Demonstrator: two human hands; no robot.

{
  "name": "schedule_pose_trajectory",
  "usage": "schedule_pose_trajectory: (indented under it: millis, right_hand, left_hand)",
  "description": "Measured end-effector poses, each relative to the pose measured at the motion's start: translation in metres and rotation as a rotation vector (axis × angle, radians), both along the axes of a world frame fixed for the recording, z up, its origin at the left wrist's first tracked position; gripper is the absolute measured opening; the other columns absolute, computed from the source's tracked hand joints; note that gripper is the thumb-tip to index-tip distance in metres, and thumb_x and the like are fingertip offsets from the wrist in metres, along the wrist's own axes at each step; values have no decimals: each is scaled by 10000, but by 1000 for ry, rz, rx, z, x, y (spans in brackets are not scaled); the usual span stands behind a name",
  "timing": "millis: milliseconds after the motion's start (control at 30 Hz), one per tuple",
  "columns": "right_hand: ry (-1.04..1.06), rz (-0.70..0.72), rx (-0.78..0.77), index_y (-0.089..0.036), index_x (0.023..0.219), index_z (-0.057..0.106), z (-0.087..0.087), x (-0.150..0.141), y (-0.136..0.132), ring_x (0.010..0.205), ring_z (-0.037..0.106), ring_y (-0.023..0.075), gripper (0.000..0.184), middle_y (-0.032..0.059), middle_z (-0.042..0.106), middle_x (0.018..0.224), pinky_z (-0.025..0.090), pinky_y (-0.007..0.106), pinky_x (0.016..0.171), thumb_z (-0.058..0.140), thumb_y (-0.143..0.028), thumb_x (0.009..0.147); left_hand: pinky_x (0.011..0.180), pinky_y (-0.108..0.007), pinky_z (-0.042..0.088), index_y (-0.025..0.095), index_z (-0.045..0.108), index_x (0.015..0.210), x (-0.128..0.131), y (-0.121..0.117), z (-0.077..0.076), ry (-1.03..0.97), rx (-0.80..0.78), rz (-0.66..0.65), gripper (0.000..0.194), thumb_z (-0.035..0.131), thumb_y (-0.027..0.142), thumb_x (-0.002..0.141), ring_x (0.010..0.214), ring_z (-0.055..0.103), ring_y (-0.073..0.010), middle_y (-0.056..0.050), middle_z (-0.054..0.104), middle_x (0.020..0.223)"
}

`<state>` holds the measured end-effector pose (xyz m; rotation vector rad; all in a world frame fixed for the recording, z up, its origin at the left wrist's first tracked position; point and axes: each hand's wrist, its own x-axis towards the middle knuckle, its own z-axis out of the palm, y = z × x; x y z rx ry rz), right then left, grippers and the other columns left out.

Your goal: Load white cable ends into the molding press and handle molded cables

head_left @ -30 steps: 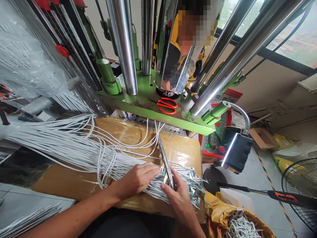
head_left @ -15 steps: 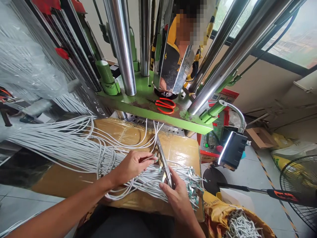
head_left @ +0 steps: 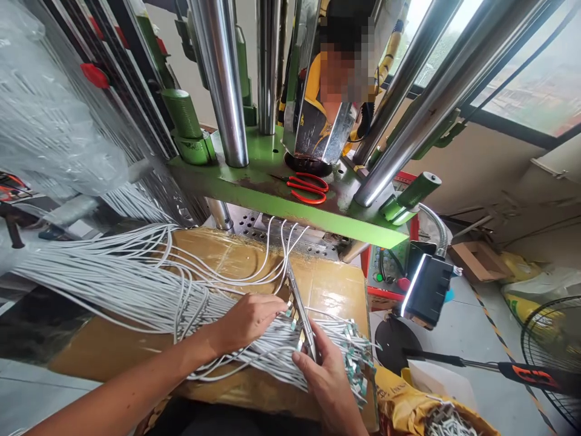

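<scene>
hands at the cable ends, tool between them

the left hand (head_left: 247,319) lies on a big bundle of thin white cables (head_left: 136,278) spread over a taped cardboard box (head_left: 331,281) in front of the person. its fingertips are closed on a few connector ends near the middle; just how many it pinches i cannot tell. the right hand (head_left: 324,369) grips one long slim metal tool (head_left: 297,300), fingers wrapped round its near end, the tip pointing away toward the green press plate (head_left: 290,209).

the cables look light, soft and floppy, likely to tangle and drag their neighbours along, and the sheath is probably a bit slick. the small metal ends (head_left: 351,357) look stiffer and easier to bend or scratch, so the best hold seems to be on the cord just behind an end, one or a few at a time.

counts: cables far too many to count, well into the dozens; five or so loose ones run up under the plate. one pair of red scissors (head_left: 308,188) on the plate, one lit lamp (head_left: 424,284) to the right, one sack (head_left: 399,393) of more pieces at the lower right.
</scene>
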<state>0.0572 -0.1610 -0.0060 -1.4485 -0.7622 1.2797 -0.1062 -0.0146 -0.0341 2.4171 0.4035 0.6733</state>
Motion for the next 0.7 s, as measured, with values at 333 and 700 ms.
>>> schedule_pose_trajectory:
  millis: [333,700]
  right_hand:
    - [-105,66,37,-202,1312,547,1,3,0,1222,512,232,551,29,604,1298,355,306,1063,685,-257,781]
    - [1,15,30,-221,1280,573,0,4,-1,1091,597,212,525,42,635,1254,449,290,948,696,-222,769]
  left_hand:
    - [796,-257,530,171,666,1004,7,2,-6,-44,-102,81,244,454,105,903,864,683,-160,-57,730,945]
    - [650,-238,542,171,672,1060,6,8,44,-61,-789,263,303,636,366,832,717,669,-160,-44,728,877]
